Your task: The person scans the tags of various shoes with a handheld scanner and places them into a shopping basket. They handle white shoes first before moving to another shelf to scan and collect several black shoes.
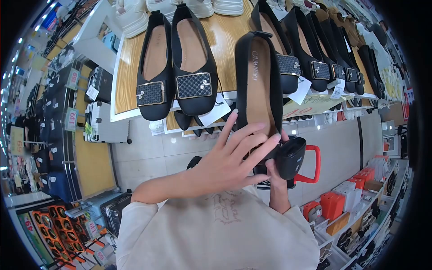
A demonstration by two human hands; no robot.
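Note:
A black flat shoe (258, 85) with a tan insole stands toe down in front of the shelf. Across its toe lies my left hand (238, 150), fingers spread and touching the shoe. My right hand (276, 175) is closed round the toe end from the right, partly hidden by a dark rounded piece (290, 157), perhaps the heel of a second shoe. On the wooden shelf (127, 67) to the left rests a pair of black flats (195, 58) with square buckles; a white tag hangs beside them.
More black flats (315, 58) line the shelf at the right, with white shoes (132, 18) behind at the left. Suitcases (103, 121) stand on the left. A red handle (315, 166) shows beyond my right hand. Shoe racks with red boxes (332, 205) are at lower right.

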